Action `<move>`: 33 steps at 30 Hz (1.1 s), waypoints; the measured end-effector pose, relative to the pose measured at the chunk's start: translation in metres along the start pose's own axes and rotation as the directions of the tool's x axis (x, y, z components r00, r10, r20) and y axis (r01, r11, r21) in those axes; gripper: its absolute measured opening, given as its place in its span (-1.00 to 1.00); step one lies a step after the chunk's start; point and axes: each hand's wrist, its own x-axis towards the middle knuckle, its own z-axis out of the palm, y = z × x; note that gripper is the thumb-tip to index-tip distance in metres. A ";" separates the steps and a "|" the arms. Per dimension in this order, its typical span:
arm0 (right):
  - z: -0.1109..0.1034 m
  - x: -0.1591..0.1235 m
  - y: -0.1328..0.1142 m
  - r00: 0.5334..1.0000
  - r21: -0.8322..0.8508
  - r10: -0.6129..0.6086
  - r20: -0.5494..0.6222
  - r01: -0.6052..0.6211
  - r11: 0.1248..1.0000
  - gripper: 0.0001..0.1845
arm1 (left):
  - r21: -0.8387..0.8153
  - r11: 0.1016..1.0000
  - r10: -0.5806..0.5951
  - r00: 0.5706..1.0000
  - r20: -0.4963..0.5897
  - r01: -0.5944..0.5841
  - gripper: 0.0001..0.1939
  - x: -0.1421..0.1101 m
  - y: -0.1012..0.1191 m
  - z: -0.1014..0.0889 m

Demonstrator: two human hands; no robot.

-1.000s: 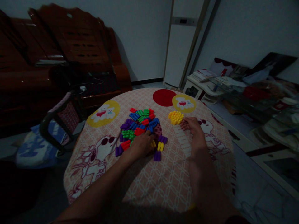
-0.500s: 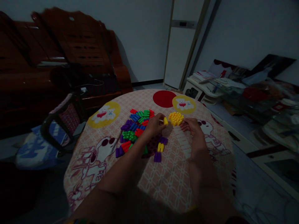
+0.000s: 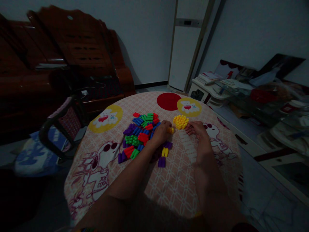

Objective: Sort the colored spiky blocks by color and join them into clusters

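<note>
So the left hand (image 3: 163, 132) has its fingers closed around a small yellow piece (image 3: 171, 130), mostly covered by them, with just the end poking out on the side facing the other hand. The right hand (image 3: 196, 129) has curled, narrow fingers at the near right edge of a knobbly yellow cluster (image 3: 181, 122); can't tell if they're really pinching it or just resting there.

What could go wrong, imo: that yellow piece looks small and has only fingertips on it, so a loose pinch could let it twist or drop. The cluster might skid or come apart if it gets bumped while the right hand isn't gripping. Also, the multicolored heap (image 3: 142, 137) is right beside and partly under the left hand and wrist, so a dragging forearm could scatter it.

Compared with half a second ago, the left hand has rolled over so its knuckles face up more, and the yellow piece sits lower and less upright. Right hand and cluster look basically unchanged.
</note>
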 end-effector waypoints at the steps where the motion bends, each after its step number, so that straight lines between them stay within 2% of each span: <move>1: 0.000 0.000 0.000 1.000 -0.002 -0.004 0.001 0.004 1.000 -0.75 | -0.019 1.000 0.022 1.000 0.004 -0.022 -0.71 -0.003 0.000 0.000; 4: 0.000 0.001 0.002 1.000 0.007 -0.009 -0.004 0.009 1.000 -0.73 | -0.036 0.998 0.041 0.999 -0.005 -0.042 -0.72 -0.010 -0.001 0.001; 9: 0.000 0.002 0.005 1.000 0.029 -0.029 -0.008 0.029 0.999 -0.77 | 0.054 0.996 -0.068 0.998 -0.011 0.069 -0.77 -0.009 -0.001 -0.001; 12: 0.000 0.002 0.005 1.000 0.023 -0.011 0.005 0.011 1.000 -0.78 | 0.096 0.986 -0.137 0.990 -0.010 0.138 -0.83 -0.001 0.000 -0.004; 15: 0.000 0.002 0.003 1.000 0.007 0.021 0.003 -0.021 1.000 -0.79 | 0.090 0.973 -0.206 0.975 -0.085 0.214 -0.84 0.011 0.002 -0.004; 21: 0.001 0.000 0.001 1.000 0.022 0.011 -0.028 -0.010 1.000 -0.78 | -0.004 0.934 -0.351 0.919 -0.179 0.356 -0.89 0.036 0.009 0.009; 27: 0.002 -0.002 0.000 0.999 0.036 0.024 -0.031 -0.022 0.999 -0.76 | -0.096 0.929 -0.370 0.916 -0.157 0.359 -0.83 0.044 0.015 0.024; 33: -0.001 0.003 -0.001 0.997 0.071 0.037 -0.069 -0.032 0.997 -0.77 | -0.170 0.914 -0.388 0.915 -0.108 0.367 -0.69 0.041 0.016 0.026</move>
